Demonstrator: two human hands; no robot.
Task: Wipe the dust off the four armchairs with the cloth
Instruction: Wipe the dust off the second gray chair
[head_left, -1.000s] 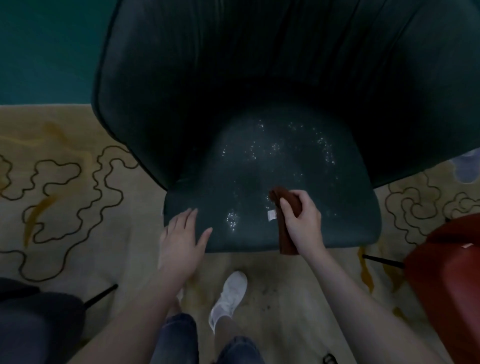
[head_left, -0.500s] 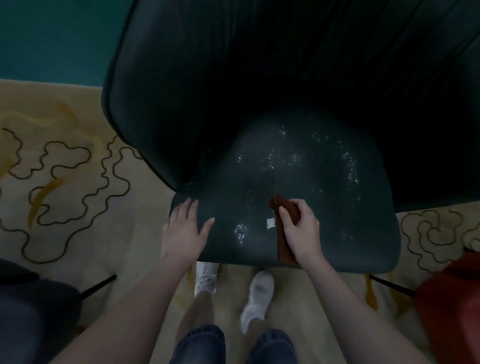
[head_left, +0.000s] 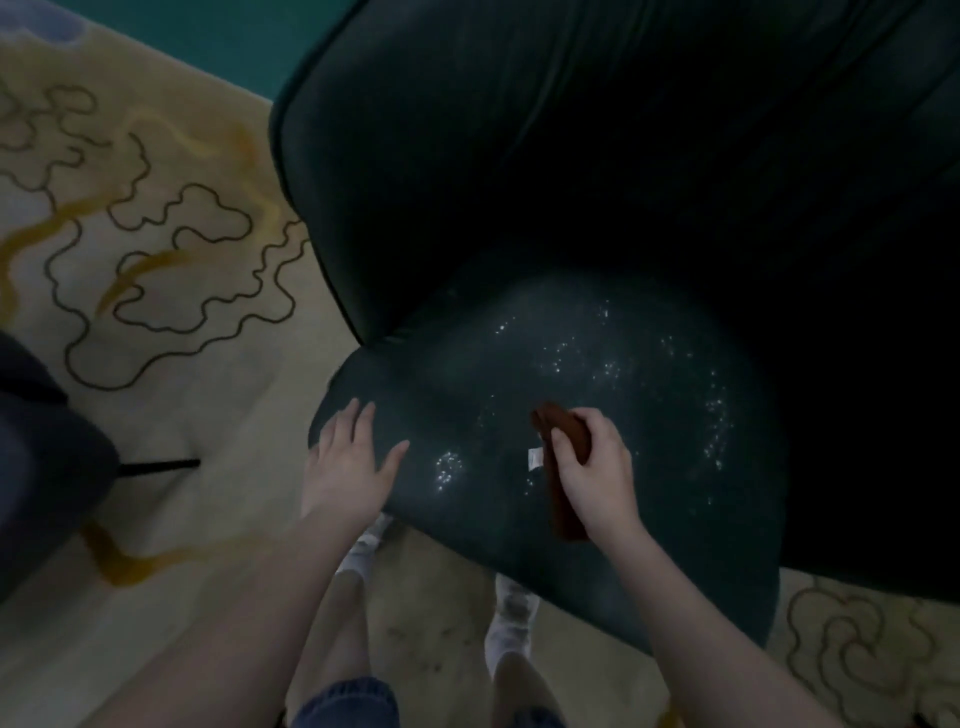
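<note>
One dark green armchair (head_left: 519, 182) is standing on the patterned carpet (head_left: 182, 364), its seat speckled with white dust (head_left: 449, 467), and part of one more dark chair (head_left: 41, 457) is showing to its left. The left hand (head_left: 350, 467) is lying flat, fingers straight, on the seat's front left corner. The right hand (head_left: 597, 475) is gripping the one brown cloth (head_left: 569, 431) against the seat near its front edge, one small white tag (head_left: 535, 460) sticking out.

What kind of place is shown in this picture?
Probably a lounge or sitting room; home or hotel, I cannot tell. A dark green armchair stands on a cream patterned carpet, and a second dark chair shows at the left edge.
</note>
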